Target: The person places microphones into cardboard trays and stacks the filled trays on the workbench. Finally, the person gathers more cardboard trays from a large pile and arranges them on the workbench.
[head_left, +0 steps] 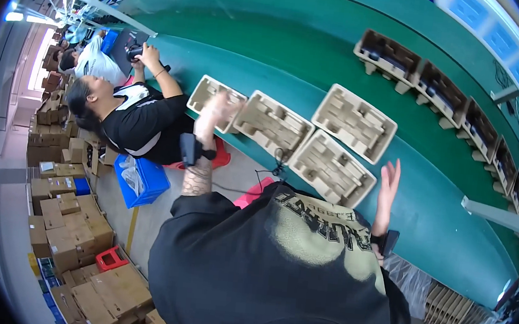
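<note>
My left hand (215, 113) reaches over the leftmost beige molded pulp tray (203, 88). It is blurred, so its fingers and anything in them cannot be made out. My right hand (389, 181) is raised with fingers stretched out and holds nothing. Beside it lies a pulp tray (334, 169) with molded hollows. Another tray (355, 122) sits just behind that one, and a third (273, 124) lies between them and my left hand. A thin black cable (280, 158) hangs at the bench edge near the trays.
On the green bench (250, 61), a far row of pulp trays (388, 56) holds dark parts. To my left a co-worker (145, 113) handles a black device (134, 52). A blue bin (141, 182) stands on the floor beside stacked cartons (84, 232). A metal post (504, 220) rises at right.
</note>
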The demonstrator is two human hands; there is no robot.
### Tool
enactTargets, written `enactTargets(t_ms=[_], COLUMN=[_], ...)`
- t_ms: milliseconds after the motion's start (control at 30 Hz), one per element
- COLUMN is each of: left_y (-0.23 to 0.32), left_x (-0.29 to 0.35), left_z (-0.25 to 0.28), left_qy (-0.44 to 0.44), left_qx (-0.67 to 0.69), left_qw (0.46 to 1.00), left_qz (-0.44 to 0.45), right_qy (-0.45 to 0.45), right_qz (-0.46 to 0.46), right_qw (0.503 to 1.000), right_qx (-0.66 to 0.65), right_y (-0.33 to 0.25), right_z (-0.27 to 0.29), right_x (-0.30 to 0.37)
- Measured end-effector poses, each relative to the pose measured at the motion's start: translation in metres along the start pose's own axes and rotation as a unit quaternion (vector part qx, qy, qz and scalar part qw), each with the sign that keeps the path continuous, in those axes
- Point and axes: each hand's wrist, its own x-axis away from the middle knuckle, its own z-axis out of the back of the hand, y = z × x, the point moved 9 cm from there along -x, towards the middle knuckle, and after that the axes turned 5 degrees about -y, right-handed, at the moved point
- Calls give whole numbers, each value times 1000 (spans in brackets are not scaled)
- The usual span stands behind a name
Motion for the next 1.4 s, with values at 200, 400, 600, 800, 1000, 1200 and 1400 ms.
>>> enactTargets(t_ms=[200,400,600,800,1000,1200,1400], left_y=[21,-38,-65,-26,-28,-51,106], left_x=[-8,-56,-107,-105,-97,-121,48], left_z=[-64,-16,-1,6,-3,-18,-41], left_qy=[247,225,180,147,112,106,157], left_qx=[-9,72,64,45,93,62,-32], left_qw=[959,960,976,974,968,965,863], left_qz=[-140,-153,-107,-166,-205,-233,-479], right_qy=[-38,276,299,290,414,418,301], right_qz=[-8,118,-115,-41,-201,-131,-72], right_qw=[939,922,911,903,785,840,906], right_qx=[342,243,259,313,414,320,290], right_y=[30,-17,48,47,10,4,-19], right_z=[-15,182,300,135,73,81,68], right_x=[-82,-19,126,141,159,135,141])
